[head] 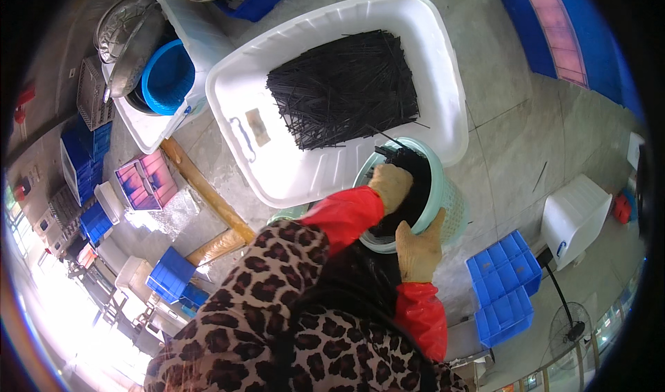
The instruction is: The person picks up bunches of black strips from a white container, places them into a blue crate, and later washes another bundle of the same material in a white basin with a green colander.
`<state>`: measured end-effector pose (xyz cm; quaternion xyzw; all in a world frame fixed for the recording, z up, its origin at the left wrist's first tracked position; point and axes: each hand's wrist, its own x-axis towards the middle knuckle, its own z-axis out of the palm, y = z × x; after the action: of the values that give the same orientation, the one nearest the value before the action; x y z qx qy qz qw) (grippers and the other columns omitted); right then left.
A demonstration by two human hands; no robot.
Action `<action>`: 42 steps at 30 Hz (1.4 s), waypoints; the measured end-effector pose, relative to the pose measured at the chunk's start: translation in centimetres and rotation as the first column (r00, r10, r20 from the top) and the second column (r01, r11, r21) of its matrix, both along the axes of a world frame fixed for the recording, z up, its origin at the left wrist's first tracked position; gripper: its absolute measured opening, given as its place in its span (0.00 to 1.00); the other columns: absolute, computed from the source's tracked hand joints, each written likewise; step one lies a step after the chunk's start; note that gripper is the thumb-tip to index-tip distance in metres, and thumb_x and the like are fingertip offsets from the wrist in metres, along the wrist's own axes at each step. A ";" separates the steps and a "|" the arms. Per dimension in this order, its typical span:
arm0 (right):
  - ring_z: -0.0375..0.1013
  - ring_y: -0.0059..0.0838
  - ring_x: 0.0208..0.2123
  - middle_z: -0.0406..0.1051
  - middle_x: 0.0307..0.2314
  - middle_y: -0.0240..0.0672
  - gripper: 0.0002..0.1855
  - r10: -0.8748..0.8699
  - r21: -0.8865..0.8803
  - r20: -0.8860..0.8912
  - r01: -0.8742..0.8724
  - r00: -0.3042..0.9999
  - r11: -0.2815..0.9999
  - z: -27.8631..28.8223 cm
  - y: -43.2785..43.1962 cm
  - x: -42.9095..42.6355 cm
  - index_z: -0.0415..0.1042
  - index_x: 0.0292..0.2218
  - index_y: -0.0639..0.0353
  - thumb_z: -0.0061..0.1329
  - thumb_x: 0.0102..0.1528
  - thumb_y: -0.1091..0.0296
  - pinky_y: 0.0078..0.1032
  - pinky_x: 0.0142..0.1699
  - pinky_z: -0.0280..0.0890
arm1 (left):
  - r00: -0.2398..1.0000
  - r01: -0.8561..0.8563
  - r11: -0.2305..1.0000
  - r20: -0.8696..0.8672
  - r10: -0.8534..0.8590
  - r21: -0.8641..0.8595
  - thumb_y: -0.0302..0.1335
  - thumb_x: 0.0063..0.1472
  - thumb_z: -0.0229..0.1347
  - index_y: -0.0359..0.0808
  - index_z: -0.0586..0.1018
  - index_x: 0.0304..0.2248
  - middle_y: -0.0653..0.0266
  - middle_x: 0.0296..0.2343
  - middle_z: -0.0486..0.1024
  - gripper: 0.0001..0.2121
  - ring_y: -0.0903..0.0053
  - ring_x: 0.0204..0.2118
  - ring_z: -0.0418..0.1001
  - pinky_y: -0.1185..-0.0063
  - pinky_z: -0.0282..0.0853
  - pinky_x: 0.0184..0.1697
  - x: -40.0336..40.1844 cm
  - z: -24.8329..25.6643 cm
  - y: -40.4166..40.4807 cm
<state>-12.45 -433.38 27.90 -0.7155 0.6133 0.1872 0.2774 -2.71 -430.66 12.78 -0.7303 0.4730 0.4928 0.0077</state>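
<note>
My left hand, in a tan knit glove below a red sleeve, is down inside a pale green plastic basket. Its curled fingers press against thin black strips, and the fingertips are hidden. My right hand, gloved alike, grips the near rim of the basket, thumb inside and fingers outside. The basket leans against a large white plastic tub. A wide pile of loose black strips covers much of the tub's floor. A few strips jut from the basket's far side over the tub.
On the left are a white bin holding a blue basket, a wooden beam and a pink crate. Blue crates, a white tub and a pedestal fan stand at right. Another blue container stands upper right.
</note>
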 end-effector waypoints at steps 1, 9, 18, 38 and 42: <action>0.78 0.63 0.44 0.76 0.44 0.63 0.49 0.012 -0.015 0.004 -0.012 1.000 1.000 -0.1 0.0 -0.2 0.52 0.68 0.61 0.56 0.50 0.59 0.43 0.53 0.72 | 1.000 0.007 0.999 0.025 -0.006 -0.034 0.28 0.55 0.64 0.39 0.87 0.33 0.55 0.33 0.85 0.06 0.63 0.36 0.86 0.69 0.80 0.37 1.2 0.3 1.2; 0.79 0.61 0.42 0.76 0.44 0.63 0.48 -0.029 0.001 -0.012 0.029 1.000 1.000 -0.4 -1.0 -0.1 0.53 0.68 0.63 0.55 0.50 0.61 0.43 0.52 0.73 | 0.977 -0.188 0.978 0.087 0.196 -0.092 0.25 0.54 0.61 0.34 0.77 0.44 0.55 0.29 0.81 0.16 0.56 0.34 0.82 0.64 0.78 0.39 13.2 -3.1 15.6; 0.79 0.62 0.41 0.76 0.43 0.64 0.48 -0.037 -0.055 -0.004 0.037 0.999 0.998 -0.7 -0.5 -0.7 0.52 0.68 0.62 0.55 0.50 0.61 0.45 0.51 0.74 | 0.981 -0.184 0.784 -0.159 0.110 -0.593 0.31 0.49 0.68 0.32 0.80 0.47 0.52 0.47 0.77 0.25 0.58 0.55 0.73 0.61 0.68 0.59 7.5 1.7 2.8; 0.78 0.63 0.43 0.76 0.44 0.63 0.48 0.001 -0.026 0.029 0.000 1.000 1.000 -0.9 -0.6 -1.5 0.52 0.68 0.63 0.54 0.50 0.61 0.44 0.53 0.71 | 0.992 -0.095 0.992 -0.077 0.102 0.081 0.27 0.53 0.62 0.36 0.86 0.38 0.50 0.36 0.84 0.12 0.59 0.42 0.84 0.66 0.79 0.46 2.5 -0.4 1.5; 0.80 0.59 0.41 0.77 0.42 0.62 0.48 -0.046 0.019 0.043 0.045 0.998 0.999 -0.3 -1.1 -1.0 0.52 0.68 0.63 0.55 0.49 0.62 0.43 0.51 0.73 | 0.991 -0.128 0.991 0.033 0.127 0.025 0.25 0.54 0.61 0.35 0.82 0.42 0.49 0.33 0.83 0.15 0.56 0.39 0.83 0.65 0.78 0.44 8.0 -2.8 9.3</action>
<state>-13.41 -434.51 27.60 -0.7028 0.6215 0.1709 0.3012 5.29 -421.38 9.95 -0.7664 0.4184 0.4873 -0.0065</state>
